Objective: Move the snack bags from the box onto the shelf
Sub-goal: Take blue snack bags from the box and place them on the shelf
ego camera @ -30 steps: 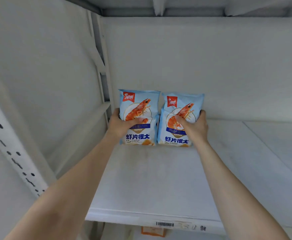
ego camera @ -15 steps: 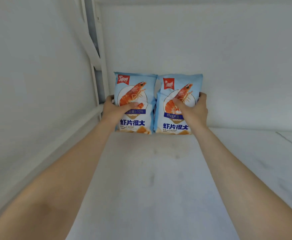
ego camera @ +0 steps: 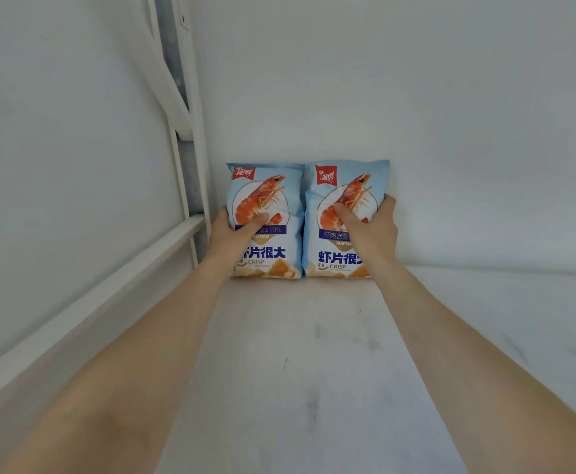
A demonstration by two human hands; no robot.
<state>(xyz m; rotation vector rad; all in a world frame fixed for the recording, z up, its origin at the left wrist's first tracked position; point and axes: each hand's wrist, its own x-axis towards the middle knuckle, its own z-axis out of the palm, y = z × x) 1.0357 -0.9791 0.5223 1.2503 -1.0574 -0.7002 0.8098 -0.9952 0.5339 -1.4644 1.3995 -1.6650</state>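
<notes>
A white shelf board (ego camera: 314, 371), faintly scuffed and smudged, is filling the lower half of the head view and is running back to a plain white rear wall (ego camera: 416, 97). A white side panel (ego camera: 57, 131) is closing off the left, with a white horizontal rail (ego camera: 108, 278) running along its foot and a white upright post (ego camera: 190, 148) standing in the rear left corner.

Two bare forearms are reaching in from the bottom edge toward the back of the shelf. Two pale blue prawn cracker bags are standing upright on the shelf board, side by side and touching along their inner edges, at or just in front of the rear wall near the left corner. Each is showing an orange prawn, a red brand patch at the top left, dark blue Chinese characters and the word CRISP.

The left bag (ego camera: 266, 200) is standing just beside the post. The left hand (ego camera: 233, 234) is grasping it at its outer left edge, with the thumb pressing across the printed front and the remaining fingers hidden behind the bag.

The right bag (ego camera: 344, 186) is being held by the right hand (ego camera: 370, 227), which is wrapping around its outer right edge; the thumb is lying across the front over the prawn picture, and fingertips (ego camera: 389, 200) are showing at the bag's right side.
</notes>
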